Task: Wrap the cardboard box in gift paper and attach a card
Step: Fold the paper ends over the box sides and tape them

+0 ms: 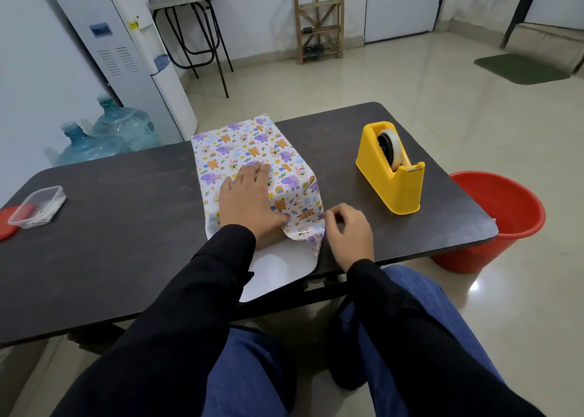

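A box covered in gift paper (252,146) with purple elephants and orange bears lies in the middle of the dark table (126,227). The cardboard itself is hidden under the paper. My left hand (249,198) lies flat on top of the wrapped box, fingers straight, pressing the paper down. Beside the box's near right corner, my right hand (347,230) has curled fingers that pinch the paper's edge. The paper's white underside (278,268) sticks out over the table's near edge. I see no card.
A yellow tape dispenser (392,170) stands right of the box. At the table's left edge sit a clear plastic container (38,206) and a red lid (8,224). A red bucket (493,221) stands on the floor to the right; water bottles (104,135) stand behind the table.
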